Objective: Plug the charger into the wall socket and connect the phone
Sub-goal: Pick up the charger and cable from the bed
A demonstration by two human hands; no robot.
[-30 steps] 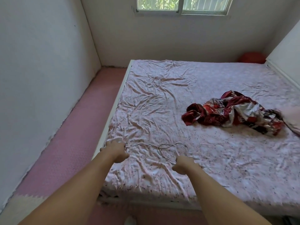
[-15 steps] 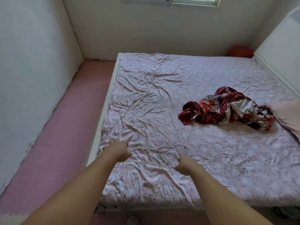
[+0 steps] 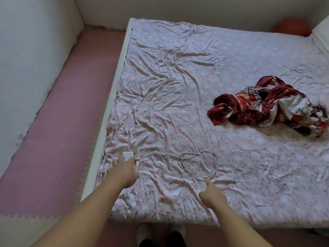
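Observation:
A white charger brick (image 3: 128, 155) lies on the pink sheet near the bed's left edge. My left hand (image 3: 122, 171) reaches onto it, with finger and thumb pinching its near end. Its white cable (image 3: 197, 164) runs right from the brick and coils into a loose loop on the sheet. My right hand (image 3: 211, 193) hovers just below the loop's near bend with its fingers curled, and nothing shows inside them. No phone or wall socket is in view.
The bed (image 3: 108, 111) has a white frame and a wrinkled floral sheet. A crumpled red and white cloth (image 3: 270, 106) lies at the right. Pink foam floor mats (image 3: 58, 111) run between the bed and the white left wall. A red object (image 3: 292, 26) sits in the far corner.
The view has tilted down and come closer. My left hand has drawn back so the charger brick now shows. My right hand has pulled slightly below the cable loop.

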